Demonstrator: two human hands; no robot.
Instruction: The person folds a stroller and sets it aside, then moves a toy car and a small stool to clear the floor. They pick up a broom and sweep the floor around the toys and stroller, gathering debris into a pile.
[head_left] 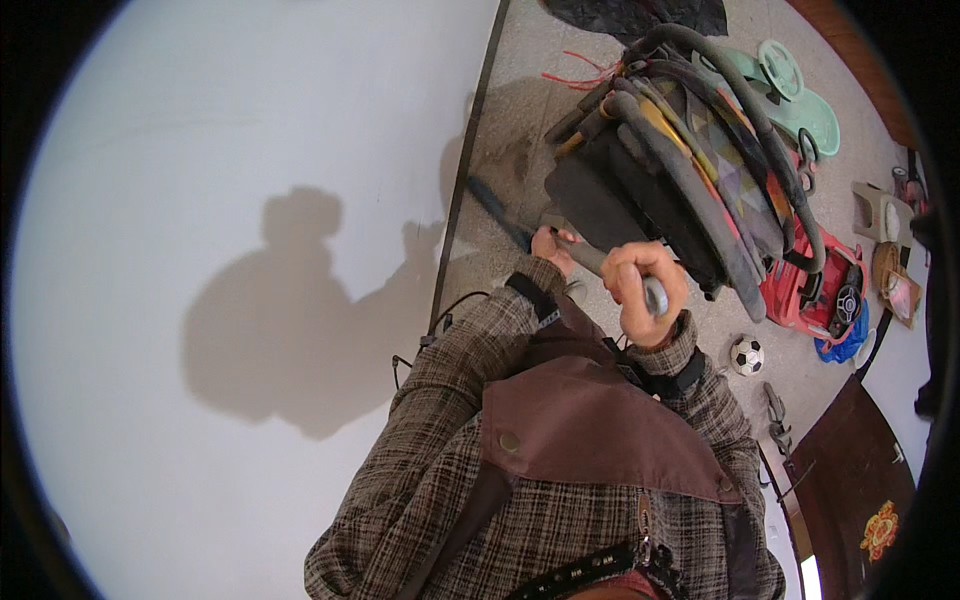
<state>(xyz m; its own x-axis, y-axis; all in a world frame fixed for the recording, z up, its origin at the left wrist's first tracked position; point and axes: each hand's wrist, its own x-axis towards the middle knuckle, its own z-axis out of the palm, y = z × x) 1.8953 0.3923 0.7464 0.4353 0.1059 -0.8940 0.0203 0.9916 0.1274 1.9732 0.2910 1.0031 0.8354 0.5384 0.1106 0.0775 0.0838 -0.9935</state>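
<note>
A grey pole handle (588, 259) runs slantwise between my two hands. Its rounded end pokes out of my right hand (645, 290), whose fingers wrap round it. Lower on the pole, my left hand (552, 250) is closed round it too. Beyond the left hand, a narrow dark blue head (498, 213) lies on the floor close to the wall's foot; whether it belongs to a broom or a mop I cannot tell. A folded baby stroller (680, 160) with a grey frame and patterned fabric stands just past my hands.
The white wall (250, 130) rises on my left. On the right are a mint-green children's ride-on (812, 112), a red toy car (800, 300) with a black steering wheel, a football (747, 355) and a brown door (850, 470). A dark sheet (650, 14) lies at the far end.
</note>
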